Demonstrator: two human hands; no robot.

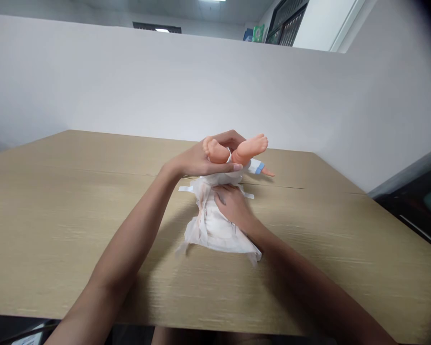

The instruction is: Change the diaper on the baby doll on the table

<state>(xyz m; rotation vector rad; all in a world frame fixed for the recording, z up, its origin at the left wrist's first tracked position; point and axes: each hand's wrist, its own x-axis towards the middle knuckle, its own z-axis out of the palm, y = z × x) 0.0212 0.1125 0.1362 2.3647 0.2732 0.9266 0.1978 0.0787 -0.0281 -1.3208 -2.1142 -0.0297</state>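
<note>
- Holding up a baby doll with the left hand, clamping the ankles, seemingly both, between thumb and fingers; keeping the feet raised, with soles toward the wearer.
- Reaching forward with the right hand, palm down on a white disposable diaper, with fingers stretched toward its far end, just below the lifted legs; cannot tell whether pinching the layer or only pressing on it.
- Lying opened out on the surface, directly in front of the wearer: see the diaper, with its long axis running away from the near edge toward the doll.
- Turning on one relation, by judgement: far end of the diaper against the underside of the doll, along that same axis, with the right fingers at the meeting place.
- Nearer to the diaper with the right hand, touching its right half; higher and farther off with the left, busy with the legs.
- At the far end, sticking out to both sides: note a left tab and a right tab, both unfastened.
- At the near end, spread wide and ruffled, apart from either hand.
- To the right of the legs, reaching outward: see a blue-cuffed sleeve and a small doll hand; hidden from view, most of the torso.
</note>
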